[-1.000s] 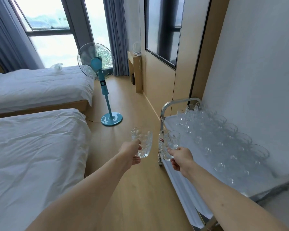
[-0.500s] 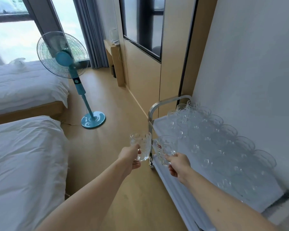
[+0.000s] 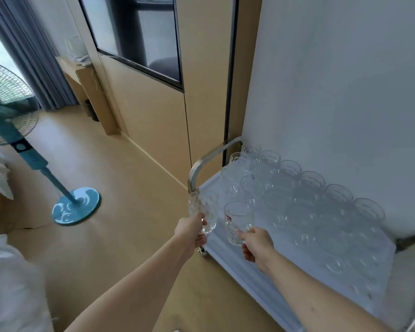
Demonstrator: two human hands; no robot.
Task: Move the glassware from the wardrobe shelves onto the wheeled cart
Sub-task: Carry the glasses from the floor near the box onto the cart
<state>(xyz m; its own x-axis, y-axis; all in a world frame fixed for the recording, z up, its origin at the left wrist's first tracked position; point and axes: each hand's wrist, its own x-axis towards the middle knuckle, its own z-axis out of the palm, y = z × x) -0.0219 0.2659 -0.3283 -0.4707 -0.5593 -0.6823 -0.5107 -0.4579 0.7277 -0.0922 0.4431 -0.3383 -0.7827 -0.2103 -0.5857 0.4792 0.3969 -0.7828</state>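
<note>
Fingers of the left hand [image 3: 191,230] curl round a cut-pattern glass [image 3: 203,213], gripping it near the base and holding it upright just off the near left edge of the wheeled cart [image 3: 225,255]. Fingers of the right hand [image 3: 255,243] wrap the handle side of a glass mug [image 3: 237,220] with a small red label; it sits at about 3 o'clock from the left glass, close beside it but apart, over the cart's white-covered top.

Half a second ago both glasses hung further out over the wooden floor [image 3: 130,200], short of the cart; now the view has swung right and both hands have come in to the cart's front edge, the mug already over the top.

Beyond the mug, from 12 to 3 o'clock, rows of clear glasses [image 3: 297,200] fill the cart top back to the white wall, with the metal handle [image 3: 209,161] at 12 o'clock. The blue pedestal fan [image 3: 65,192], central earlier, now stands at the far 9 o'clock edge, its head partly cut off.
</note>
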